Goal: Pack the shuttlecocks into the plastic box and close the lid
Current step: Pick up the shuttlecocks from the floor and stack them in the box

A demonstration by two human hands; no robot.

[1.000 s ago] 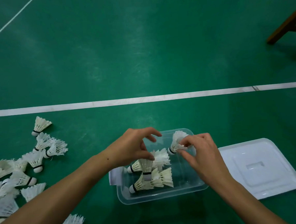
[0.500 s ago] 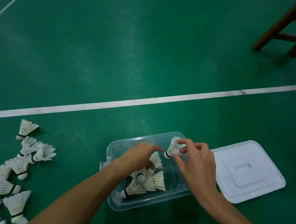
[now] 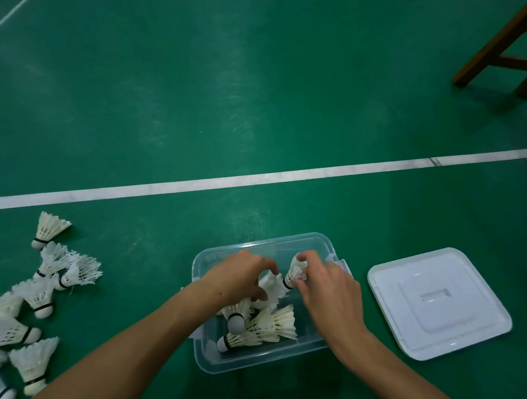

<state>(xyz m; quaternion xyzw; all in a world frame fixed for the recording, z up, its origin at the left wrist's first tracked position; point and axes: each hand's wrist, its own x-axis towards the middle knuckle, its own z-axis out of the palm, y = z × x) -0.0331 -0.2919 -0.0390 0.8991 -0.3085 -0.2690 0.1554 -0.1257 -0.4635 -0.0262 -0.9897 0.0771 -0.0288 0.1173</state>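
Right hand [image 3: 331, 290] grip pinches a shuttlecock [image 3: 293, 274] over the plastic box [image 3: 264, 356].

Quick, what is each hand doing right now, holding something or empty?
Left hand: fingers curled around a white shuttlecock inside the plastic box.
Right hand: pinching another shuttlecock above the box.

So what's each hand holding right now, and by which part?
Right hand pinches a shuttlecock by its feathers. Left hand grips another's feathers over the box.
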